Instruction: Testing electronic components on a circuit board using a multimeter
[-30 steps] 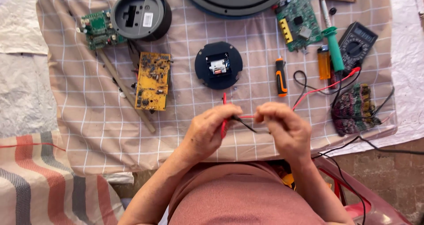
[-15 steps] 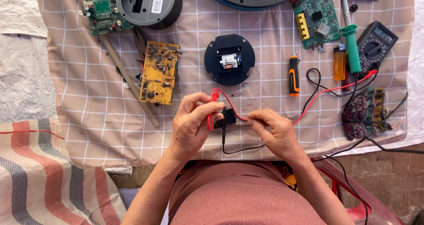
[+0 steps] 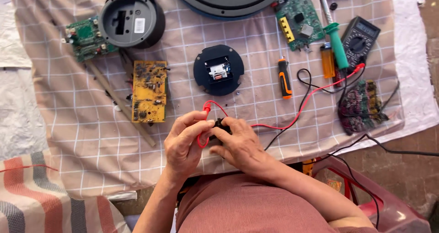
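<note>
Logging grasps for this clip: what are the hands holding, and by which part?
Left hand pinches the red test lead near its looped probe end; right hand grips a small black part, mostly hidden.

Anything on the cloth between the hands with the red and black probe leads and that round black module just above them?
Nothing visible. Both the left hand and right hand pinch the red lead and black lead. Only bare checked cloth lies between them and the round black module.

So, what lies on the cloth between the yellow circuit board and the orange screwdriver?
The head view shows a round black disc between yellow circuit board and orange screwdriver.
</note>
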